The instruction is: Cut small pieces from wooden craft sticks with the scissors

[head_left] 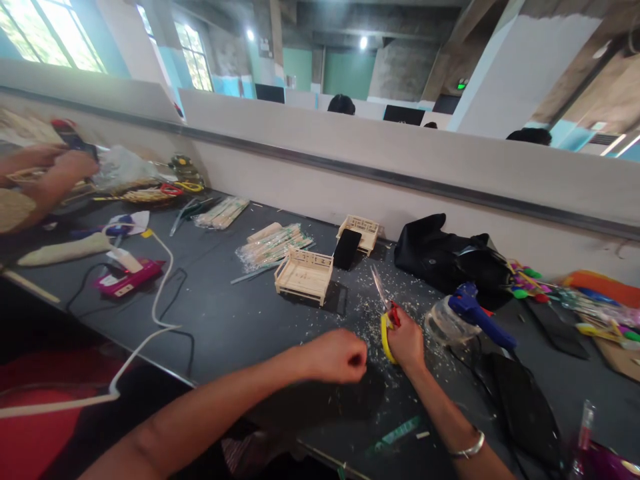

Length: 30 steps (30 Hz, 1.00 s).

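My right hand [407, 341] is wrapped round the yellow and red handles of a pair of scissors [380, 288], whose blades point up and away over the dark table. To its left, my left hand [337, 357] is curled closed above the table; whatever its fingers hold, if anything, is hidden. Beyond it stands a small wooden model bench [304, 275] with a latticed back. A second model bench [361, 230] sits farther back, and a black phone [347, 249] leans against it. Pale wood scraps [367, 317] are scattered around the scissors.
Packs of wooden sticks [275, 247] lie left of the benches. On the right are a blue glue gun [480, 315] on a clear plastic tub [443, 320] and a black bag [450, 257]. A pink power strip [129, 279] with a white cable and another person's hands [70, 163] are at left.
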Tool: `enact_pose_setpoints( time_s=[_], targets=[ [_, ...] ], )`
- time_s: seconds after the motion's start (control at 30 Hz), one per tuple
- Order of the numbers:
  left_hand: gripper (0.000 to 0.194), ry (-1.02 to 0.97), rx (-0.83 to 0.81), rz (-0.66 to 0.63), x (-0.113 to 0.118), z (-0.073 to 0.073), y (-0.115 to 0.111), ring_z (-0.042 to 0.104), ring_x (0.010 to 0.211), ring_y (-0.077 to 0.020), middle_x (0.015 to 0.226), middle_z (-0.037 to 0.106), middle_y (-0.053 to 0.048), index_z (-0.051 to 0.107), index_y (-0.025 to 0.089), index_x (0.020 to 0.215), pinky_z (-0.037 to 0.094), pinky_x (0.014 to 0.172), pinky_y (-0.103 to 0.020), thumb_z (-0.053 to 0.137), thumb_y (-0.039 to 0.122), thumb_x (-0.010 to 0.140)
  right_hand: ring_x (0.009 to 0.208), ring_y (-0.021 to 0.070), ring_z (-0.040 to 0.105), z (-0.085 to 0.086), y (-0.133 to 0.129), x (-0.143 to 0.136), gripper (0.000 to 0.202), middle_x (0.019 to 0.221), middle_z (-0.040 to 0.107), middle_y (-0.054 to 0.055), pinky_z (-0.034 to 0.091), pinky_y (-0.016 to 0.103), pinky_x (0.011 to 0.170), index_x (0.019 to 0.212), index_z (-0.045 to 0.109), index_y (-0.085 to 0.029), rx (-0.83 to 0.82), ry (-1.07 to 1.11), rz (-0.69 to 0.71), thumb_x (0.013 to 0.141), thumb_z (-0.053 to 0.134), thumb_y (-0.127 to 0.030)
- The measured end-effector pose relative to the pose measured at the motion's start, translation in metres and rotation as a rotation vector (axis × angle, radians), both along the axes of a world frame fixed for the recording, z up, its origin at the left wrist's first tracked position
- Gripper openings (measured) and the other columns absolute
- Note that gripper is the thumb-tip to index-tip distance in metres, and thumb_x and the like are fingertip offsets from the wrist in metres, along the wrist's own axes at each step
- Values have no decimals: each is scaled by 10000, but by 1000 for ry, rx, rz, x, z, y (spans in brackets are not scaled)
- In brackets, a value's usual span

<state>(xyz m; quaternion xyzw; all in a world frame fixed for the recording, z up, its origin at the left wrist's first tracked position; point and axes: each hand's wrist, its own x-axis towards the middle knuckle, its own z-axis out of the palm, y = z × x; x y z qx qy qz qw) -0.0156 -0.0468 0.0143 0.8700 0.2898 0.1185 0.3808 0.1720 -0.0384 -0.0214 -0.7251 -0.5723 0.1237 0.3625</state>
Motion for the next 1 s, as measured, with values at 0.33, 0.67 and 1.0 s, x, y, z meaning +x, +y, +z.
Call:
enact_pose_setpoints(
  time_s=[0.33, 0.67, 1.0],
  targets=[
    [310, -1064, -915, 360, 6, 0, 57, 591, 486, -96, 641, 661, -6, 627, 118, 739, 486, 533, -241, 815, 254, 533, 504, 156, 522, -7, -5, 0, 148, 575, 586, -7, 348, 243, 512, 750, 540, -225, 105, -41, 37, 641, 441, -248],
    [270, -1109, -938, 445, 1, -7, 52, 577, 430, -99, 570, 642, 3, 673, 119, 694, 467, 488, -233, 827, 274, 535, 532, 147, 507, -2, -11, -7, 159, 604, 536, -25, 339, 231, 514, 770, 493, -225, 63, -217, 204, 612, 477, -231],
    [320, -1047, -898, 417, 3, -8, 47, 535, 419, -81, 538, 610, 13, 653, 113, 676, 457, 473, -227, 817, 355, 544, 522, 137, 458, 4, -13, -13, 177, 594, 487, -29, 316, 229, 516, 712, 444, -231, 126, -290, 243, 550, 446, -159]
  ],
)
